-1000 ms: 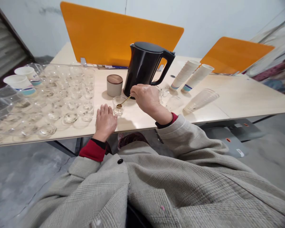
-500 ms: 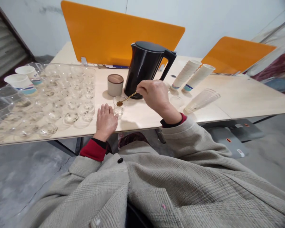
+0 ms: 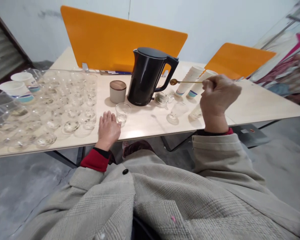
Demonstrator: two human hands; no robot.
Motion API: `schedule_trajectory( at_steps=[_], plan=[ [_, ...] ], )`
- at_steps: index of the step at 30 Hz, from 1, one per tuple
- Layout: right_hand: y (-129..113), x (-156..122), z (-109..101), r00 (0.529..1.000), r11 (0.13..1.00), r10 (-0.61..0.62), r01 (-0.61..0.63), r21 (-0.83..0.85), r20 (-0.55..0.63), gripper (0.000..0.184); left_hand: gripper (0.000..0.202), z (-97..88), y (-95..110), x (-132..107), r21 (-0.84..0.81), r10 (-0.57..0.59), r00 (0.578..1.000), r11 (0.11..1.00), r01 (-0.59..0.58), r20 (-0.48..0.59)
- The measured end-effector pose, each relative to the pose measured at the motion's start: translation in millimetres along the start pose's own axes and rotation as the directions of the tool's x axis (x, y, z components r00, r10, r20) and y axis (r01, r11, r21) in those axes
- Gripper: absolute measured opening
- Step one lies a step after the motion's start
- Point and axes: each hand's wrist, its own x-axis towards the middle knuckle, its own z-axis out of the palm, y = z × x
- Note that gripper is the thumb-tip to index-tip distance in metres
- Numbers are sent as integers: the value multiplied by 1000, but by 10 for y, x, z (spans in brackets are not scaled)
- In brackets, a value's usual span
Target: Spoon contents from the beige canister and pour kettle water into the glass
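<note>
My right hand (image 3: 218,95) is closed around the handle of a long, thin gold spoon (image 3: 187,82), raised above the table with its bowl pointing left. Below it stands a clear plastic cup (image 3: 175,113). My left hand (image 3: 108,128) lies flat on the table with its fingers out, beside another small clear cup (image 3: 122,111); its thumb is at or very near that cup's base. Behind the cup are a grey canister (image 3: 117,93) with a wooden lid and a black electric kettle (image 3: 148,76). A glass vessel (image 3: 162,96) with dark bits in it sits by the kettle's handle.
Many clear cups (image 3: 71,126) holding dark bits crowd the table's left side, with two white paper cups (image 3: 16,90) among them. Stacked paper cups (image 3: 190,81) lean at the right, near a stack of clear cups (image 3: 196,112). Orange partitions (image 3: 120,40) stand behind.
My right hand has moved right with the spoon, lifting its bowl out of the small cup near my left hand. The left hand stays flat on the table. The view has shifted slightly.
</note>
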Motion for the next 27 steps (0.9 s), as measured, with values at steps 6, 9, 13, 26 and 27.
schedule_trajectory(
  at_steps=[6, 9, 13, 26, 27],
  plan=[
    [-119, 156, 413, 959, 981, 193, -185, -55, 209, 35, 66, 36, -26, 18, 18, 17, 999, 1000, -17, -30],
    [-151, 175, 675, 965, 989, 144, -137, -46, 218, 37, 67, 28, -20, 18, 21, 18, 999, 1000, -17, -30],
    [-193, 153, 911, 955, 995, 90, -74, -68, 283, 39, 66, 9, -5, 8, 26, 18, 1000, 1000, -17, -20],
    [-276, 16, 682, 943, 997, 74, -81, 8, 325, 35, 65, 49, -35, 14, 14, 16, 999, 1000, -16, -36],
    [-279, -54, 606, 956, 996, 71, -84, 31, 285, 37, 65, 56, -37, 14, 12, 16, 999, 1000, -15, -36]
  ],
)
